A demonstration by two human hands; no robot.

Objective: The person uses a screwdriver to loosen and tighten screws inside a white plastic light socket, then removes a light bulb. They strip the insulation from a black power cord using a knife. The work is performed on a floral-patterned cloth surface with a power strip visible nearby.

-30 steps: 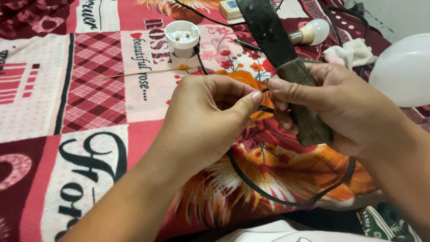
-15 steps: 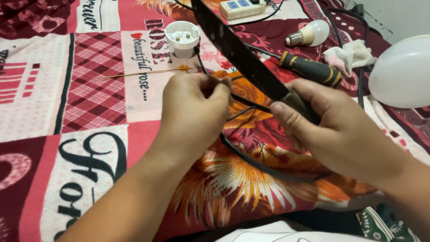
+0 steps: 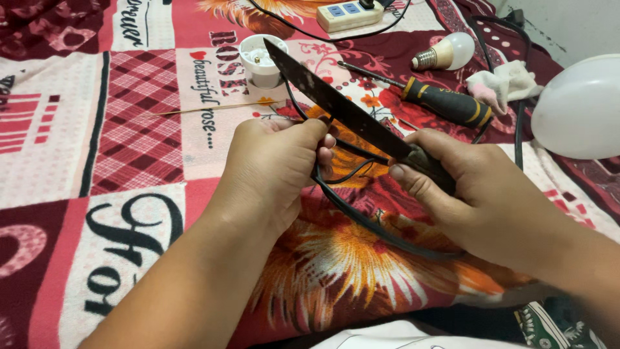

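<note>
Since the earlier frame the knife (image 3: pixel 336 103) has swung lower and flatter: its tip now points up-left toward the white lamp socket (image 3: pixel 261 59), and its edge sits just beside the left fingers, where a second ago it stood steeper and well apart from them. Right hand (image 3: pixel 478 194) is closed tight round the dark handle, thumb laid along the top. Left hand (image 3: pixel 278 171) is curled shut, pinching the black cable (image 3: pixel 361 223) between thumb and fingers near the blade; the cable then loops down over the flowered blanket (image 3: pixel 129 142) and back up under the right hand. Whether the edge touches the cable I cannot tell; the left fingers hide the spot. Risks, as judged: a blade worked this close to the pinching fingertips could slip off the round sheath and cut them, more so because the cable is held in the air over soft bedding with nothing firm behind it. Too much pressure could bite through the insulation into the strands, or sever the cable. A power strip (image 3: pixel 352 14) lies at the top edge; whether this cable is fed from it cannot be seen, and if live, that is a shock hazard. Screwdriver (image 3: pixel 445 103), bulb (image 3: pixel 452 53), rag (image 3: pixel 507 83) and a white dome (image 3: pixel 578 106) lie well right.
</note>
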